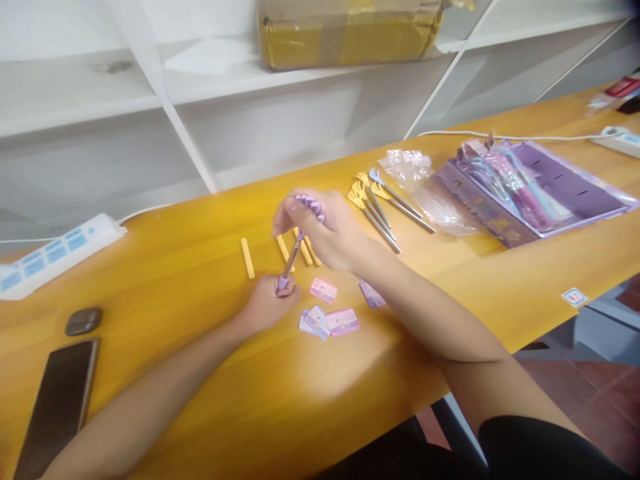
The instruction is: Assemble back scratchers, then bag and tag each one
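Observation:
A purple telescopic back scratcher (295, 256) is held tilted between my two hands above the table. My left hand (273, 300) is closed around its purple handle end. My right hand (330, 227) wraps the purple claw head, whose fingers partly show. Behind the scratcher, several yellow sticks (247, 258) lie on the table, some partly hidden. Small pink and purple cards (343, 321) lie just below my hands, one partly covered by my right forearm. Several metal back scratcher rods with yellow or blue claw heads (381, 212) lie right of my right hand.
Clear plastic bags (417, 180) lie beside a purple box (575, 217) with wrapped items inside. A power strip (60, 253), a dark case (83, 321) and a phone (60, 400) are at left. A shelf behind bears a taped carton (350, 37).

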Tool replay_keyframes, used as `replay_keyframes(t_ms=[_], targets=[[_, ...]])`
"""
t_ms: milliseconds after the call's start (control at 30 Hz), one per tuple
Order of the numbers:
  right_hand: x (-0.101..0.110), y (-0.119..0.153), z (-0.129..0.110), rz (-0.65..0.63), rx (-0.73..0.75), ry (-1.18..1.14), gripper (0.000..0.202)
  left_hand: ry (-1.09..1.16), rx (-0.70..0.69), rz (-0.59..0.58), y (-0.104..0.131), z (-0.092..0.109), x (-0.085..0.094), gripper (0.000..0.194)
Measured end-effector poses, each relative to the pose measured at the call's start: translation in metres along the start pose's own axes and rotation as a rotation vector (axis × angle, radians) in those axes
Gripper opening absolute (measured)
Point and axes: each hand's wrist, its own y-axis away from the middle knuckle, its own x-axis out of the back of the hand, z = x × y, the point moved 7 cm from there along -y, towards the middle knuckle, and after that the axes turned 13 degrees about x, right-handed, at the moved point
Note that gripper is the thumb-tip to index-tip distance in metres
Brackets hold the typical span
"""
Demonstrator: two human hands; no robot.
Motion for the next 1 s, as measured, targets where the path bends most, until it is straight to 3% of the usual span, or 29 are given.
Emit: replay_keyframes(t_ms=[300, 1000], targets=[[0.001, 0.004, -0.011, -0.122, 0.077, 0.145, 0.035, 0.021, -0.005, -0.004, 0.002, 0.0, -0.003, 0.045], [-0.008, 0.01, -0.003, -0.164, 0.048, 0.12, 0.028, 0.017, -0.015, -0.003, 0.003, 0.001, -0.003, 0.048]])
